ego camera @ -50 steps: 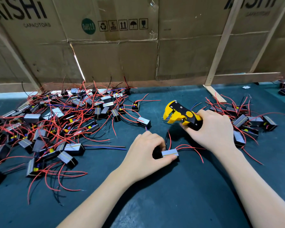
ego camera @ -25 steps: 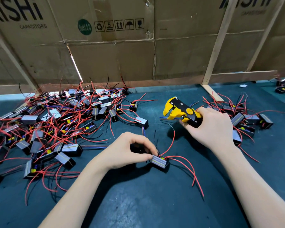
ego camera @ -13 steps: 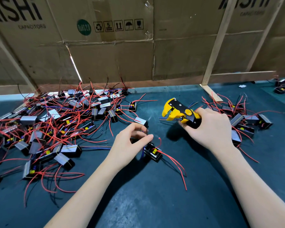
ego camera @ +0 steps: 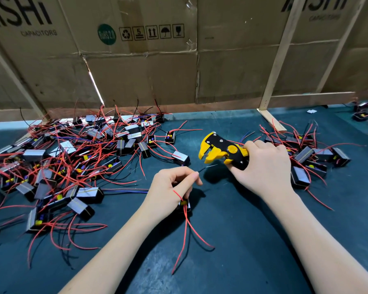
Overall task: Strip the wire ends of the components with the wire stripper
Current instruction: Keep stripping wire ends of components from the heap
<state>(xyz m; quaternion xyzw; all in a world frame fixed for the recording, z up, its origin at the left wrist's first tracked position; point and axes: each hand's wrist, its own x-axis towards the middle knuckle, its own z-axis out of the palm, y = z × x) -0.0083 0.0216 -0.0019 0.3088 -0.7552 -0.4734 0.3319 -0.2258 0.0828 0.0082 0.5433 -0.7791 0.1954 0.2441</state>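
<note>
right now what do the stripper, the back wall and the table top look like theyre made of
Stripper: glossy yellow and black moulded plastic by the look, with small silvery screws or rivets, probably metal.
Back wall: matte brown corrugated cardboard, with creases, printed shipping symbols and tape, braced by pale wooden battens.
Table top: a dark teal mat with a dull sheen and scuffs, perhaps rubber or vinyl; I cannot tell which.

Dim, even overhead light; soft shadows, sharp centre, wide-angle bowing at edges.
</note>
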